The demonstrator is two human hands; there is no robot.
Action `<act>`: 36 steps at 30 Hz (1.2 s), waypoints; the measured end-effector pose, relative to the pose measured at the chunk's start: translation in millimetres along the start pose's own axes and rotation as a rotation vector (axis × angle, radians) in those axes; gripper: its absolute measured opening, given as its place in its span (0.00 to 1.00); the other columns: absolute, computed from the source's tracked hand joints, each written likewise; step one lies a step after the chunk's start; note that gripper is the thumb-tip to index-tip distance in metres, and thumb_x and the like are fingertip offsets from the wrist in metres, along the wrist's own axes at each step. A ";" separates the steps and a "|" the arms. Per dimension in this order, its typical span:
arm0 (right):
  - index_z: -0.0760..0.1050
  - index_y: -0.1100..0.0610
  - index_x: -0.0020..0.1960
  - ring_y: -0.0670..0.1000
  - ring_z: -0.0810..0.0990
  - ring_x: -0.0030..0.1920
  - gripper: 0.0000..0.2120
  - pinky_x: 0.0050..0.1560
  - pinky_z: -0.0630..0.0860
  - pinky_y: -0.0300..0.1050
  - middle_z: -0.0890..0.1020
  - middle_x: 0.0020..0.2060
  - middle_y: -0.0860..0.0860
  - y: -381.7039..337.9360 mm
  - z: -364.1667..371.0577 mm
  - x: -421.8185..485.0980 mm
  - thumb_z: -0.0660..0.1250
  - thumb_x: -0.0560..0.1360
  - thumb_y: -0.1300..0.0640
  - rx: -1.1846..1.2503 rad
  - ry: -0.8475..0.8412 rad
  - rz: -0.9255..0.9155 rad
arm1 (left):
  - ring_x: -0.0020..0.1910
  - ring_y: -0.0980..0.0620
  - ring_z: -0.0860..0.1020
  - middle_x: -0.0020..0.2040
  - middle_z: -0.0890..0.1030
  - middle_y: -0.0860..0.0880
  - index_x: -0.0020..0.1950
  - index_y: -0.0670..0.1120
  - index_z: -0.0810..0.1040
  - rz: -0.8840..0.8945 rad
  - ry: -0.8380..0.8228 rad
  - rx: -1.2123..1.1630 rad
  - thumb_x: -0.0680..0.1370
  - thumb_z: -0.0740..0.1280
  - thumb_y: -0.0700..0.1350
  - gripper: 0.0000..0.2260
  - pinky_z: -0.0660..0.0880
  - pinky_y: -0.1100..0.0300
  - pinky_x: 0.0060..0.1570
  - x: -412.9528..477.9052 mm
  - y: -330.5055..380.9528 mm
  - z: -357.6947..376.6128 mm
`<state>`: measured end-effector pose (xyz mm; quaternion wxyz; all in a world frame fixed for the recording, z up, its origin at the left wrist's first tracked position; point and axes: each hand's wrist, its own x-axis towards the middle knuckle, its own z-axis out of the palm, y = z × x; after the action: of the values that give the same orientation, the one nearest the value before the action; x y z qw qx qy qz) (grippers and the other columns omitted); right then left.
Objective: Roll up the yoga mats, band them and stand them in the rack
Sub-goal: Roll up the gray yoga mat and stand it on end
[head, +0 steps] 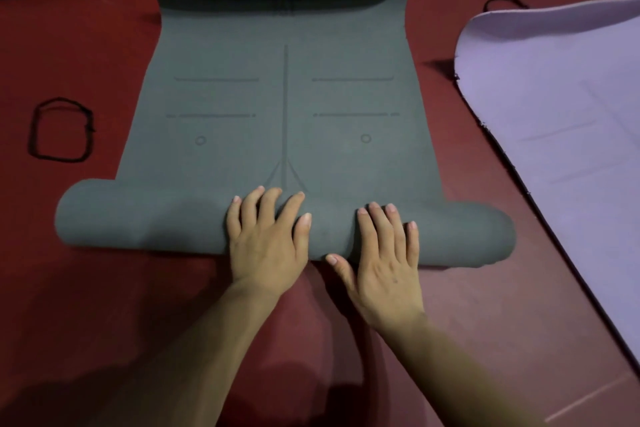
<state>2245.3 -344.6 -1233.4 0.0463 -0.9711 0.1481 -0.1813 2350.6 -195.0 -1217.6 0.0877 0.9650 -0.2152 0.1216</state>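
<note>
Pressing on the rolled part of the dark grey foam yoga mat (pixel 225 163), nr its middle: my left grip (pixel 268 236) & right grip (pixel 384 263) lie flat, fingers straight and apart, clamped on nothing. Roll lies nearest me on the dark red floor (pixel 104 305); rest of the mat is flat, far end curls up. Black elastic band loop (pixel 60 128) lies to the left, apart from it. Pale purple yoga mat (pixel 561 107) lies flat at right.
</note>
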 end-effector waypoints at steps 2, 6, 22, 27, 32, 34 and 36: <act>0.67 0.60 0.76 0.59 0.63 0.78 0.35 0.79 0.52 0.60 0.70 0.75 0.56 2.5 3.0 0.5 0.57 0.81 0.35 -0.022 -0.011 -0.015 | 0.67 0.40 0.73 0.64 0.79 0.45 0.65 0.51 0.80 0.006 -0.017 0.011 0.81 0.55 0.56 0.20 0.61 0.39 0.70 10.6 1.4 -0.6; 0.68 0.59 0.75 0.58 0.64 0.78 0.35 0.79 0.49 0.57 0.72 0.74 0.55 7.9 4.9 15.6 0.55 0.81 0.34 0.008 -0.025 -0.013 | 0.67 0.40 0.71 0.67 0.75 0.41 0.68 0.50 0.77 0.065 0.064 -0.011 0.80 0.58 0.57 0.21 0.60 0.41 0.70 7.7 -0.7 2.7; 0.70 0.55 0.76 0.62 0.64 0.76 0.34 0.79 0.49 0.56 0.72 0.71 0.57 5.7 15.6 54.5 0.58 0.79 0.34 0.039 -0.030 0.021 | 0.66 0.40 0.74 0.65 0.77 0.42 0.66 0.50 0.78 0.157 0.040 -0.040 0.80 0.57 0.58 0.21 0.61 0.42 0.69 55.8 -3.8 11.2; 0.70 0.54 0.76 0.62 0.67 0.75 0.34 0.78 0.53 0.59 0.74 0.70 0.57 12.7 15.5 76.6 0.58 0.79 0.33 0.018 -0.066 -0.010 | 0.62 0.39 0.75 0.63 0.78 0.43 0.64 0.49 0.80 0.209 0.047 -0.025 0.80 0.58 0.57 0.20 0.65 0.41 0.65 64.0 -7.5 20.0; 0.72 0.54 0.74 0.60 0.66 0.75 0.30 0.79 0.50 0.57 0.73 0.70 0.56 1.0 23.0 81.7 0.58 0.80 0.36 0.066 0.000 0.113 | 0.57 0.40 0.76 0.60 0.80 0.45 0.61 0.51 0.81 0.200 -0.010 -0.024 0.80 0.56 0.58 0.19 0.67 0.44 0.59 94.1 -6.4 20.5; 0.74 0.54 0.73 0.60 0.66 0.75 0.29 0.79 0.49 0.56 0.74 0.70 0.56 -1.2 29.0 84.9 0.58 0.81 0.37 0.086 0.021 0.120 | 0.56 0.41 0.76 0.59 0.80 0.46 0.60 0.51 0.81 0.196 -0.026 -0.026 0.81 0.56 0.58 0.19 0.67 0.45 0.58 101.4 -6.0 21.9; 0.75 0.54 0.72 0.60 0.67 0.75 0.28 0.78 0.51 0.56 0.75 0.69 0.56 0.4 32.3 92.6 0.58 0.81 0.37 0.085 0.026 0.128 | 0.54 0.42 0.77 0.58 0.81 0.47 0.60 0.51 0.81 0.194 -0.040 -0.034 0.81 0.56 0.57 0.18 0.67 0.45 0.57 110.0 -5.2 23.1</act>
<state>2339.5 -372.0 -1232.2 0.0972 -0.9544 0.2025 -0.1968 2454.0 -238.8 -1210.3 0.0876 0.9402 -0.3115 0.1064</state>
